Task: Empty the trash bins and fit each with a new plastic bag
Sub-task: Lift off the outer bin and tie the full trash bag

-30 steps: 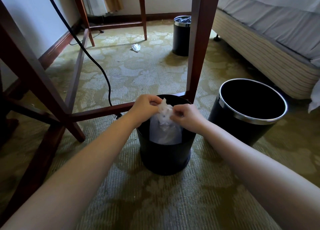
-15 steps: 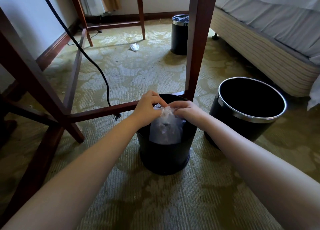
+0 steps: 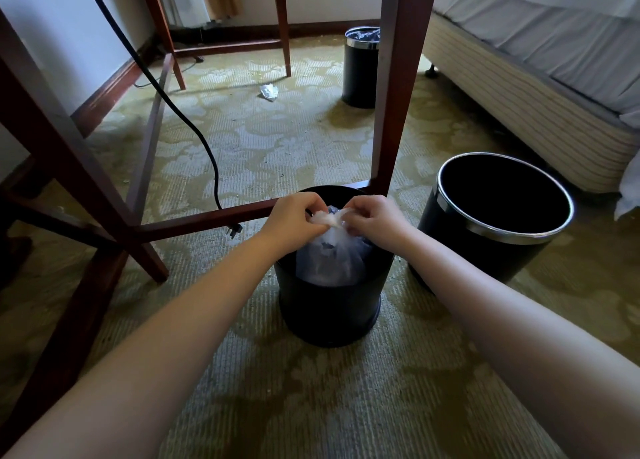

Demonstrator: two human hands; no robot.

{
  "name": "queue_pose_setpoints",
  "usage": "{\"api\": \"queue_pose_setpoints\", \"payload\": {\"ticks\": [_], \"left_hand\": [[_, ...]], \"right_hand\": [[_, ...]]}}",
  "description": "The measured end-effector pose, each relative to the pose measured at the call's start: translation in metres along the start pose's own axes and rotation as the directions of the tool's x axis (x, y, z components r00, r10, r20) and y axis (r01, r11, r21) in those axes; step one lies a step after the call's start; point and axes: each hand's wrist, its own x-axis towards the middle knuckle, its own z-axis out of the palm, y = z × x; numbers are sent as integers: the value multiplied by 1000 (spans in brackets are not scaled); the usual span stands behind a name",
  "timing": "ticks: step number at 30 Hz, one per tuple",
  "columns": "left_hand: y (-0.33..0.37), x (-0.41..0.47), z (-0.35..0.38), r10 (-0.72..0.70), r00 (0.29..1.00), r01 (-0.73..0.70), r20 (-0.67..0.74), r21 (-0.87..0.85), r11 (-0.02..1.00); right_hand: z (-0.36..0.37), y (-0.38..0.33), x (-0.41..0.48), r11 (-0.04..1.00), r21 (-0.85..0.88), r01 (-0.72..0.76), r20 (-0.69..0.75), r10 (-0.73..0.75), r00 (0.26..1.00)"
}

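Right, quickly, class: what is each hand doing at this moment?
Left hand: closed, pinching the gathered top of the plastic bag in the bin.
Right hand: closed, pinching the same bag top.

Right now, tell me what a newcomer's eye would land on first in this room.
The left hand and right hand pinch the bunched neck of a clear plastic bag in the near black bin at centre. To its right stands a wider bin, chrome-rimmed and unlined. Farther back a third bin stands near the bed, a crumpled scrap on the carpet left of it.
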Motion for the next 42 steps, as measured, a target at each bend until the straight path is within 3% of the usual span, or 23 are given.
{"api": "queue_pose_setpoints", "payload": {"ticks": [3,5,11,17,22,27,29,31,34,37,39,42], "left_hand": [[-10,2,-4,53,995,-42,-89,122,992],[-19,3,-10,29,998,-17,-62,174,985],[-53,-3,-22,-139,987,155,-76,300,941],[-48,-5,-20,-106,992,123,-73,291,949],[-43,-3,-21,-55,996,65,-68,153,986],[-26,-3,-23,-67,993,67,-97,-5,998],[-20,-4,-25,-80,991,74,-109,-56,996],[-22,-5,-28,-105,987,102,-119,-38,994],[-38,-4,-33,-161,978,177,-136,119,977],[-45,-4,-37,-163,986,164,-16,111,980],[-35,-4,-38,-59,993,52,101,65,996],[-16,0,-33,56,977,-91,206,164,982]], "right_hand": [[-7,4,-4,932,-349,102,26,-100,995],[-11,10,-6,839,-526,140,33,-144,989],[-17,35,-6,681,-720,135,4,-190,982],[-19,36,-9,596,-797,98,73,-65,995],[-9,15,-8,642,-749,164,107,-127,986],[22,3,3,831,-556,26,238,129,963],[31,4,5,895,-445,-40,247,166,955],[34,2,6,949,-307,-77,237,154,959],[30,-5,7,980,-193,-56,197,95,976],[18,-18,10,971,-239,-5,122,35,992],[9,-28,13,956,-291,29,88,-3,996],[-6,-52,14,954,-289,84,62,-69,996]]}}
